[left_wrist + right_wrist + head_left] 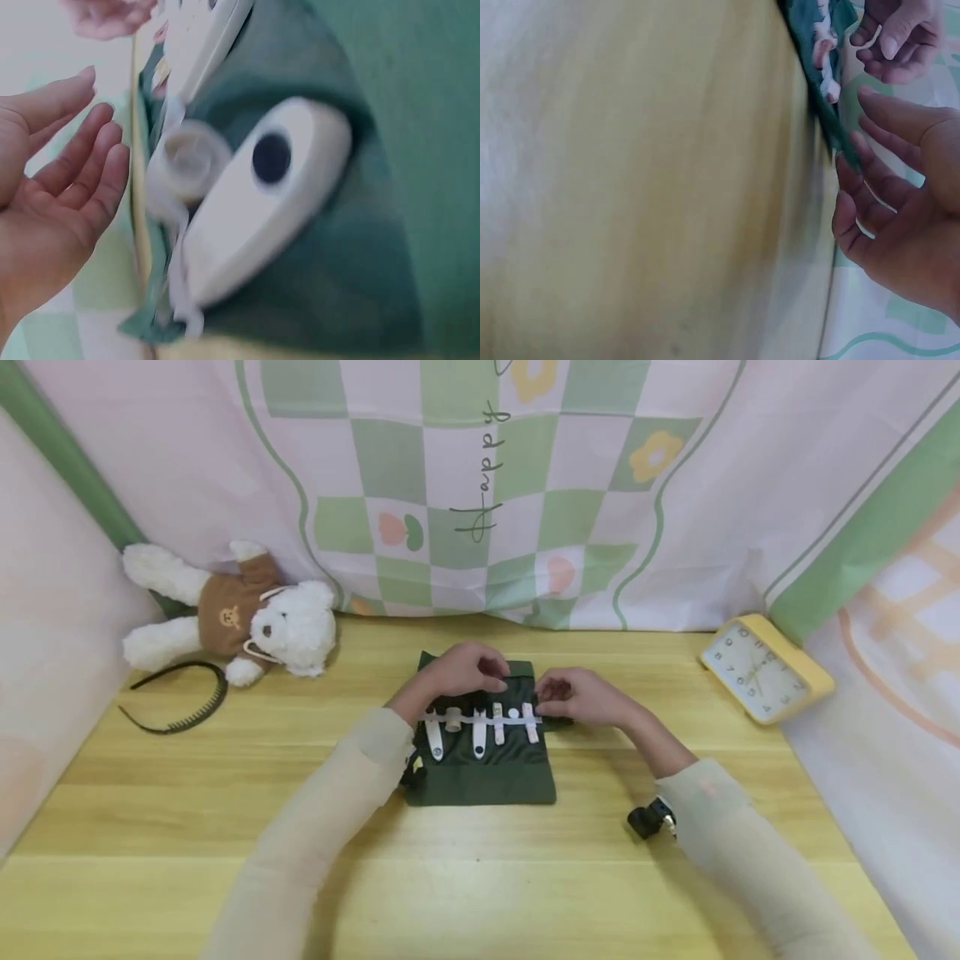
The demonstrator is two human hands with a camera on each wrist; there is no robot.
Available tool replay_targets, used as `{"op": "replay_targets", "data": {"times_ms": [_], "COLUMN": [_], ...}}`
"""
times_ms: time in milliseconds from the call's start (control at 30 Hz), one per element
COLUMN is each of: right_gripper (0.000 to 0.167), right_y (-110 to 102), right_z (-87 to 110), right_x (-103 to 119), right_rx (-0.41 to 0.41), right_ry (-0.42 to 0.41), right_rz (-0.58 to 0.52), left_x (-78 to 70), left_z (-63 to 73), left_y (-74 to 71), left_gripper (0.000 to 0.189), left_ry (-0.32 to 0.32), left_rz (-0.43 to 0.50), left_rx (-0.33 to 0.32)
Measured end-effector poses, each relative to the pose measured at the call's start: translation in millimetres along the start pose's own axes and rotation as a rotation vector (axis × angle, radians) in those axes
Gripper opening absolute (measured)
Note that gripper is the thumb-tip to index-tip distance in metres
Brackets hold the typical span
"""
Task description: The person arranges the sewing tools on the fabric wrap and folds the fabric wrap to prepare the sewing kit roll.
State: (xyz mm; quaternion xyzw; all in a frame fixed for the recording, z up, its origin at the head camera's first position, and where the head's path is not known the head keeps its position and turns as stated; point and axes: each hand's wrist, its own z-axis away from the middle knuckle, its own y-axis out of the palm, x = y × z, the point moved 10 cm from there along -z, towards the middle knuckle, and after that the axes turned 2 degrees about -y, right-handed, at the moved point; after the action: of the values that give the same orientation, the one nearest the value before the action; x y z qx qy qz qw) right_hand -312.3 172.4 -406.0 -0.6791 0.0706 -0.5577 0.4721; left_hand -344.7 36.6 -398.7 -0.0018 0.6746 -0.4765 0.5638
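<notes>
Head view: left hand point(467, 670) and right hand point(583, 695), grips empty; snagging the dark-green rectangular fabric pouch point(480, 785) could jolt oblong white plastic tools point(479, 737) from their thin white strap point(514, 722).

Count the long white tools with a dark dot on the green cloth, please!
2. In the head view, one white tool sits near the left edge of the green cloth; another white tool is near its middle. The left hand could hide more.

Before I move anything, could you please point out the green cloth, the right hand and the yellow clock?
Green cloth point(483, 783): head view, bare near strip.
Right hand point(587, 695): head view, middle of hand.
Yellow clock point(757, 671): head view, its dial.
</notes>
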Motion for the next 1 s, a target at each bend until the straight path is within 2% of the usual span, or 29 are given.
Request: {"op": "replay_targets", "data": {"times_ms": [267, 400, 533, 733, 867, 1000], "right_gripper": [0.03, 0.026, 0.024, 0.027, 0.032, 0.032], "right_y": [-17, -18, -10, 10, 21, 33], "right_z": [13.4, 22.9, 29.3, 39.6, 46.6, 54.9], "right_x": [3, 7, 11, 9, 3, -2], "right_rx": [-0.079, -0.105, -0.087, 0.008, 0.063, 0.14], "right_ry": [0.06, 0.082, 0.116, 0.205, 0.257, 0.306], "right_rz": [0.005, -0.05, -0.138, -0.277, -0.315, -0.402], "left_x": [20.8, 37.0, 53.7, 67.5, 74.1, 79.5], "left_z": [26.1, 40.4, 54.4, 65.0, 64.5, 62.2], "left_y": [-40.5, -62.0, -79.3, -86.9, -86.8, -86.3], "left_gripper": [0.027, 0.028, 0.028, 0.026, 0.029, 0.033], "left_ry": [-0.051, -0.088, -0.145, -0.214, -0.229, -0.25], "left_rz": [0.019, 0.032, 0.031, 0.022, 0.028, 0.041], "left_rx": [-0.137, -0.239, -0.336, -0.388, -0.392, -0.388]}}
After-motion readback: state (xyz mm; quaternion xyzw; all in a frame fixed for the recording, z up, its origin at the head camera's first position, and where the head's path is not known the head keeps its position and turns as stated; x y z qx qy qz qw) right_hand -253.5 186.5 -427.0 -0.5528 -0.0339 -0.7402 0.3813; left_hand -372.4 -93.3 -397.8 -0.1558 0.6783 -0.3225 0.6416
